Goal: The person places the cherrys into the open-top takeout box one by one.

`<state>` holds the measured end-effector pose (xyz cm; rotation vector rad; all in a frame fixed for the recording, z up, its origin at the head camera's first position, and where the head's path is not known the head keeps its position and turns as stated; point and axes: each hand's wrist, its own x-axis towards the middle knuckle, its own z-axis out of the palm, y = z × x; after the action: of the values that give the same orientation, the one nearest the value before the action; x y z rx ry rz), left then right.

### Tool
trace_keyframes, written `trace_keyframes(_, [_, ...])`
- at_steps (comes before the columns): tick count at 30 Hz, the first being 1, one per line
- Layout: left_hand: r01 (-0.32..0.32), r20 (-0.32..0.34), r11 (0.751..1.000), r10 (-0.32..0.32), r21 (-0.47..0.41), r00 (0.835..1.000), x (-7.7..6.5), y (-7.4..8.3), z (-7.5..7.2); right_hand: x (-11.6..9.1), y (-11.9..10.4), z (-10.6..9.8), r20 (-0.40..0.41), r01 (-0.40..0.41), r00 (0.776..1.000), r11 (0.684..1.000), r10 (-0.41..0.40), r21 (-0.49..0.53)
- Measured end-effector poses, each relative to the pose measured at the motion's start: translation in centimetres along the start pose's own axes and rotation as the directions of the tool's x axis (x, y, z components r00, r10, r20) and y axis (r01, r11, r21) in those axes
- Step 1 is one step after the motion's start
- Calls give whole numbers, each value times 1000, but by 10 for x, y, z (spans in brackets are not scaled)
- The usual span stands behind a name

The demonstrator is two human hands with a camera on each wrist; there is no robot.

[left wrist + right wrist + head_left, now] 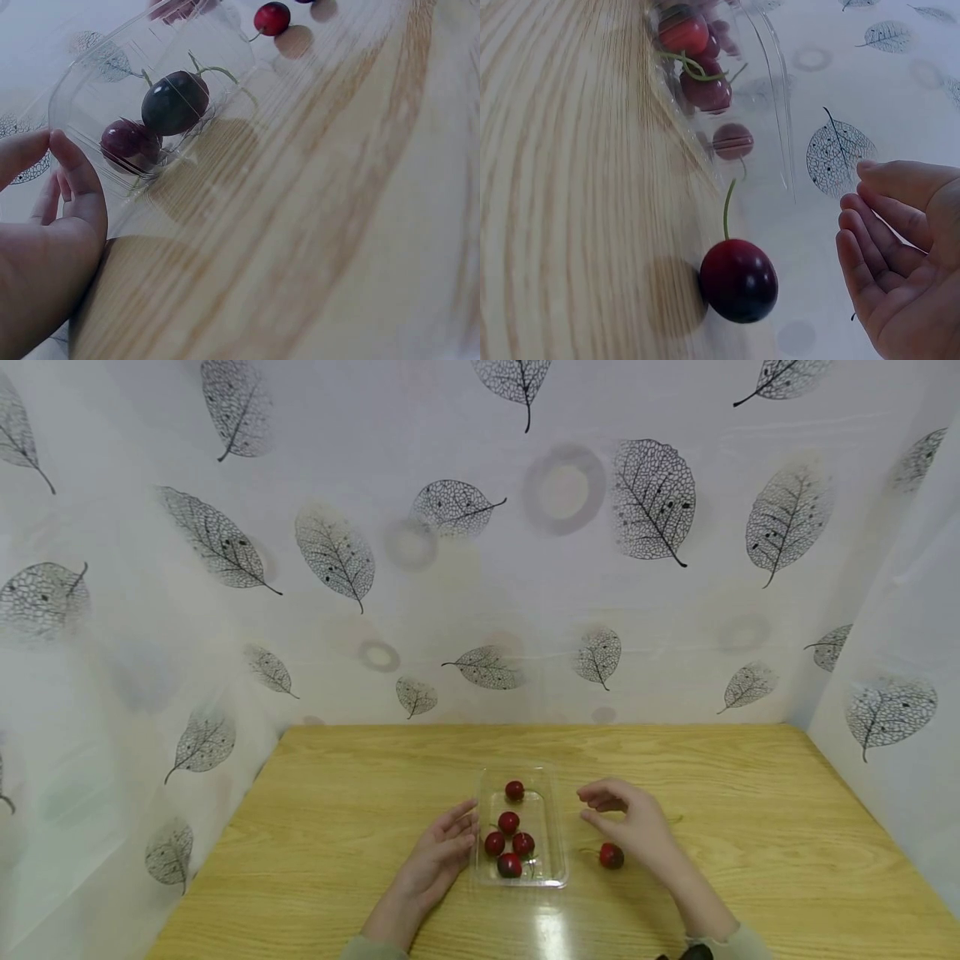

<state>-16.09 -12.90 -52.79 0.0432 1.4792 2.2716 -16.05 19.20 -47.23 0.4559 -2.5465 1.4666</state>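
A clear plastic container [557,827] holds several dark red cherries [508,822], some with green stems. My left hand [438,856] is at its left side, fingertips touching the rim, fingers relaxed. In the left wrist view the thumb and a finger [75,161] meet at the container's edge. To the right of the container, my right hand [633,827] hovers with loosely bent fingers and nothing between them. Below it a single cherry [611,856] lies on the table, its stem pointing left; the right wrist view shows this cherry [739,281] close up. A thin stem [675,819] shows beyond the right hand.
The wooden table [337,793] reaches back to a pale curtain [495,593] printed with dark leaves, which also hangs along both sides. A small black object [696,952] shows at the bottom edge near the right sleeve.
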Motion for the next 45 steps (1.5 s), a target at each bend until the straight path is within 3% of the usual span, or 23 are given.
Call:
trace_keyframes(9, [1, -1, 1000, -1, -10, 1000, -1, 0, 0, -4, 6, -14, -28, 4, 1000, 1000, -5, -24])
trace_keyframes(17, [3, -4, 1000, -3, 3, 1000, -2, 1, 1, -7, 8, -28, -31, -113, 993, 991, 112, -66])
trace_keyframes(23, [-3, -4, 1000, 3, 0, 1000, -1, 1, 1, -9, 15, -36, -39, -123, 992, 992, 121, -39])
trace_keyframes(34, [-6, 1, 1000, 6, 1, 1000, -2, 1, 0, -12, 22, -49, -52, -179, 983, 978, 175, -105])
trace_keyframes(45, [-8, 3, 1000, 8, -3, 1000, -2, 0, -1, -15, 32, -58, -80, -173, 983, 978, 164, -114])
